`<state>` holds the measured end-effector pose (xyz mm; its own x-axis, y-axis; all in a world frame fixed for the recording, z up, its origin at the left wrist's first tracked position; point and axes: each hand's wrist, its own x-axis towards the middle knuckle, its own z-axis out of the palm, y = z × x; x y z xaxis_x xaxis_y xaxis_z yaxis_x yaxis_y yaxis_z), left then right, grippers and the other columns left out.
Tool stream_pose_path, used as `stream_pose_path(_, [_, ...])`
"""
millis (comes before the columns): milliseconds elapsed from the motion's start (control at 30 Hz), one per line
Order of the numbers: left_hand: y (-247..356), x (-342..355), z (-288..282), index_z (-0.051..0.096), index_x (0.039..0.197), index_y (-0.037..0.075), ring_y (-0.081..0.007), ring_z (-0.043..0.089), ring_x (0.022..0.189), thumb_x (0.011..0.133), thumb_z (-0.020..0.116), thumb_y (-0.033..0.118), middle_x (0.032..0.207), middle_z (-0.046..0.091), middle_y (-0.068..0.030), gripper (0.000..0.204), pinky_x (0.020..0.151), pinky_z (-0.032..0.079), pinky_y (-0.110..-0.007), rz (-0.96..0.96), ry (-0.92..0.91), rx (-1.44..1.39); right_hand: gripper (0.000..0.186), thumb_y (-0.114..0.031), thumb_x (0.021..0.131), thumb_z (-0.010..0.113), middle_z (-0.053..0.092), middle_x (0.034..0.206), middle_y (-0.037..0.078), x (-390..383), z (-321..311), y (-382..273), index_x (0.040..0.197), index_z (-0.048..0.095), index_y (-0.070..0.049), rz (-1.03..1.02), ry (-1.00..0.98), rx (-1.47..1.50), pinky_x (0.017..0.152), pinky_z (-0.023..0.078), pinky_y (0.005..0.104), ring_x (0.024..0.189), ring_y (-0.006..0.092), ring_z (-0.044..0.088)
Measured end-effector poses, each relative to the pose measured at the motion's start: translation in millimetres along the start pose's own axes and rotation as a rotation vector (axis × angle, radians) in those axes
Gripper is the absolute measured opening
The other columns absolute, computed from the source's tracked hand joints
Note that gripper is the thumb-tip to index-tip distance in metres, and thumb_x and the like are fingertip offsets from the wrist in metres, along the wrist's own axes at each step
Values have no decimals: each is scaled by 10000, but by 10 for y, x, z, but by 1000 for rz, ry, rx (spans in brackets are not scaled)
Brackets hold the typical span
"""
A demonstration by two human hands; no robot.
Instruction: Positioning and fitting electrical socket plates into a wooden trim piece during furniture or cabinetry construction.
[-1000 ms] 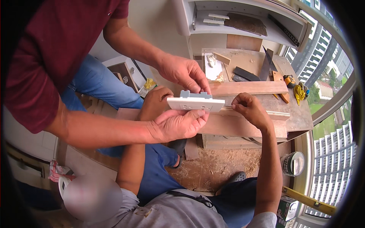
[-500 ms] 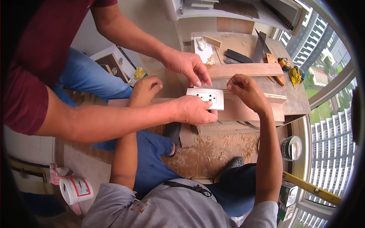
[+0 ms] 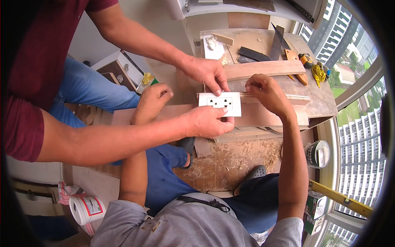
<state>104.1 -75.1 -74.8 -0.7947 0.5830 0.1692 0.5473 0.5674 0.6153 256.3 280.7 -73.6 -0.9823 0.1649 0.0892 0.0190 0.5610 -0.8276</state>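
A co-worker in a maroon sleeve holds a white double-socket plate [image 3: 233, 106], face up, with an upper hand [image 3: 205, 74] at its top edge and a lower hand [image 3: 204, 122] along its bottom edge. My left hand [image 3: 153, 100] is left of the plate, fingers loosely curled with nothing visible in them, its forearm passing under the co-worker's arm. To the plate's right, my right hand [image 3: 263, 89] is raised over wooden strips [image 3: 292, 99], thumb and fingers pinched; whether anything is between them is too small to tell.
The workbench [image 3: 323, 106] holds a long plank [image 3: 267, 68], a saw blade [image 3: 278, 43], a tape measure [image 3: 305, 61] and yellow gloves [image 3: 319, 75]. A white shelf unit [image 3: 247, 8] stands behind. A can [image 3: 317, 154], spirit level [image 3: 341, 199] and white bucket [image 3: 86, 210] are around me.
The co-worker has turned the plate from tilted edge-on to face up and drawn the fingers round its edges. The view has shifted, raising the bench in frame. My hands stay curled either side.
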Motion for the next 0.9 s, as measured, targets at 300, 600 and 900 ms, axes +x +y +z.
stream_pose_path(300, [-58,0,-29,695,947,-43,-250,635,733,918,705,116,847,693,-166,161,692,502,-374,58,4,35,150,-121,922,680,642,778,108,39,45,46,957,676,25,-86,14,-31,703,489,340,742,160,581])
stream_pose_path(600, [17,-17,-27,716,983,-32,-317,702,761,920,697,169,837,706,-219,212,685,522,-420,-52,-35,20,105,-82,958,673,641,875,-6,35,42,-5,987,663,18,10,-39,53,778,468,247,854,76,559])
stream_pose_path(900, [-60,-36,-21,711,962,-24,-393,701,838,905,697,170,894,716,-225,203,745,528,-446,-22,-27,83,148,-117,938,696,650,808,28,60,79,14,992,698,21,13,-4,-8,716,470,275,776,95,563])
